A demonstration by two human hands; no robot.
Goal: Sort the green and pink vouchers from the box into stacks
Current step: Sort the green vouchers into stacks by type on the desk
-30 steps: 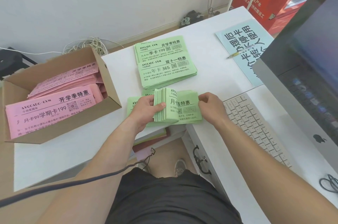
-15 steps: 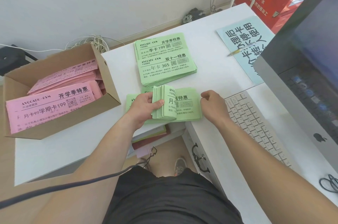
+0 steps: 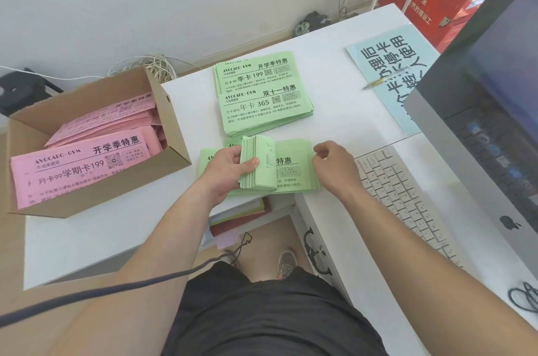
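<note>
Green paper, thin and floppy by the look of it, so I'd guess the main risk is the green bundle (image 3: pixel 262 165) fanning out and sliding apart. The left hand (image 3: pixel 230 169) grips it on edge, thumb clamped across the face, fingers wrapped behind. If that grip loosens, the sheets will probably spill over the near green stack (image 3: pixel 294 169) underneath. That stack sits right at the front edge of the white surface (image 3: pixel 334 122), so loose ones could drop to the floor.

The right hand (image 3: pixel 334 166) is curled at the stack's right edge. I can't tell whether it's pinching a sheet or just steadying it. A nudge there could skew the pile toward the keyboard (image 3: pixel 407 195).

As for looks, the green ones are rectangular slips with black print and a QR code. The far green stack (image 3: pixel 262 93) is a bit stepped along its near edge. The pink vouchers (image 3: pixel 78 169) are all in the cardboard box (image 3: pixel 171 134) on the left, lying in loose, slanted layers, so none of the pink looks sorted yet.
</note>
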